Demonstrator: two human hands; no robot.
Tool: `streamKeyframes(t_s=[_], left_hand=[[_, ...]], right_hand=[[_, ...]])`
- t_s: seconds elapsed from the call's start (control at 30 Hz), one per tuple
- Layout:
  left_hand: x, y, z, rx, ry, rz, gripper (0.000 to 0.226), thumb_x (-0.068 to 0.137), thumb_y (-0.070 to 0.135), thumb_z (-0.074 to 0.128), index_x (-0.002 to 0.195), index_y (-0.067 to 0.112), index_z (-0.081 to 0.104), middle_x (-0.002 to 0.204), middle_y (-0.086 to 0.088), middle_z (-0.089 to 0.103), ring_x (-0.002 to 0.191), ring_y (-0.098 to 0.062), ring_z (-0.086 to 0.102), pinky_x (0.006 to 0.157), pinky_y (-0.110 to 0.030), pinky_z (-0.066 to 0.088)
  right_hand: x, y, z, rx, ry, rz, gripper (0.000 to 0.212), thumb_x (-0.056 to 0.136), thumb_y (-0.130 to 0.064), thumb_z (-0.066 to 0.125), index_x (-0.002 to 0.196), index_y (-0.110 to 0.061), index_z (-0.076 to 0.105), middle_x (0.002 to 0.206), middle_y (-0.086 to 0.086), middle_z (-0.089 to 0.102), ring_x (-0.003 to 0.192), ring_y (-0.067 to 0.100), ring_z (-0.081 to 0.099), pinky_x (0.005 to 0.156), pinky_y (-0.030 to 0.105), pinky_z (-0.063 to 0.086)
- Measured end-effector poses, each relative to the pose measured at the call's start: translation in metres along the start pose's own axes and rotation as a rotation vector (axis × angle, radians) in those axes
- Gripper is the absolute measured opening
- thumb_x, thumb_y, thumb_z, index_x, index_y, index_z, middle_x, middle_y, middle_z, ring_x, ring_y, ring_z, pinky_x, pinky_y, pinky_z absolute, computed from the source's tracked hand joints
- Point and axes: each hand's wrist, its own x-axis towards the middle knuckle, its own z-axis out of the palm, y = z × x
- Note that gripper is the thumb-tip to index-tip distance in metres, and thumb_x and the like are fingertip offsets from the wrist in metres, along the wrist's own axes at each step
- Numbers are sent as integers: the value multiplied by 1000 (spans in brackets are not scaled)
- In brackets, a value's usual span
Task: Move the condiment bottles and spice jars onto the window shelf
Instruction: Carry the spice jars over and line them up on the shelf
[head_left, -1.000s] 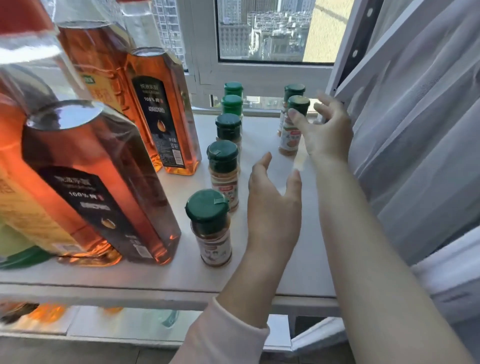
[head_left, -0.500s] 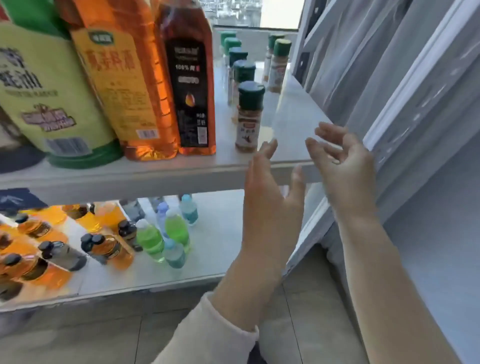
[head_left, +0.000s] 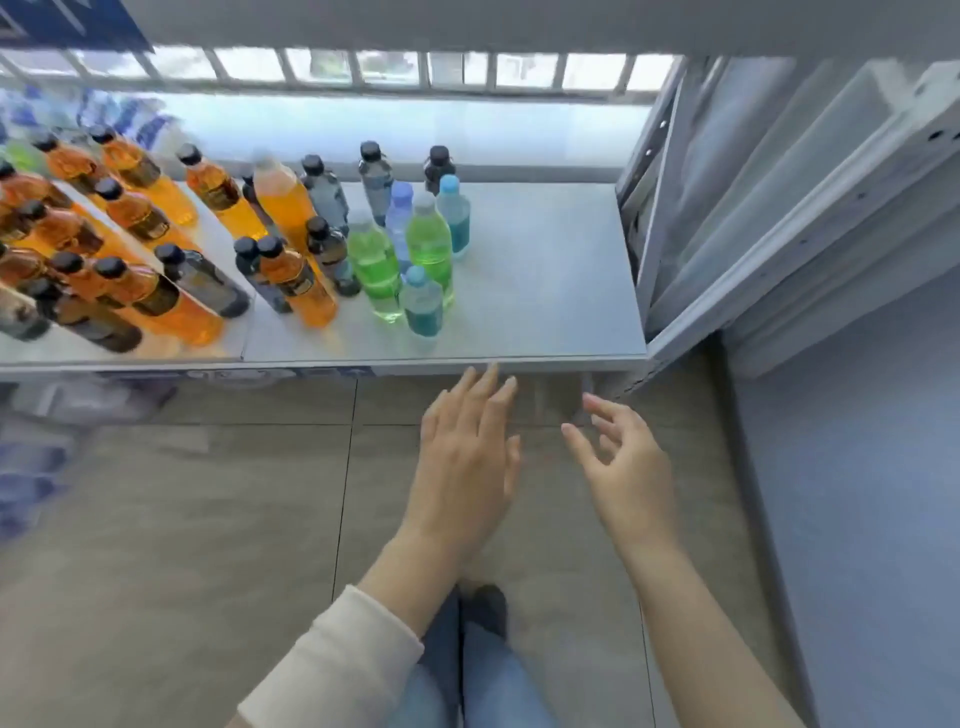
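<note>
Left hand and right hand both hung empty, fingers loose, above floor, just below front edge of shelf holding drink bottles.

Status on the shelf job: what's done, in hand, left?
Done: cannot tell; the spice jars lined on the window shelf a second ago are out of view. In hand: nothing; left hand and right hand hang open before the lower shelf. Left: unclear; only drink bottles stand there.
</note>
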Motion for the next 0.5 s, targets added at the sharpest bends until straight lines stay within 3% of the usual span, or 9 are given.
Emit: streamKeyframes(t_s=[0.1, 0.23, 0.33, 0.5], left_hand=[[-30, -36, 35, 60, -102, -70, 45, 81, 23, 40, 123, 9, 49, 131, -13, 54, 125, -31, 48, 103, -43, 33], [-60, -74, 70, 75, -187, -160, 46, 81, 23, 38, 121, 7, 52, 128, -13, 57, 122, -31, 51, 103, -39, 32], [-78, -108, 108, 58, -225, -203, 45, 81, 24, 40, 119, 5, 55, 125, -13, 59, 120, -30, 54, 101, -40, 39], [-106, -192, 227, 42, -344, -218, 44, 74, 16, 60, 116, 3, 59, 121, -15, 62, 112, -32, 59, 91, -48, 44]], right_hand=[[-10, 48, 31, -107, -56, 8, 36, 82, -23, 69, 116, -18, 60, 112, -5, 58, 106, 12, 55, 94, 29, 45], [-20, 97, 54, -146, -117, 67, 35, 80, -19, 70, 114, -19, 61, 107, -11, 55, 107, 12, 56, 92, 24, 41], [-15, 145, 81, -186, -152, 103, 36, 79, -18, 71, 114, -17, 61, 109, -6, 59, 107, 13, 57, 95, 28, 43], [17, 262, 155, -289, -224, 173, 40, 77, -20, 74, 115, -13, 61, 111, -2, 60, 105, 17, 57, 92, 25, 42]])
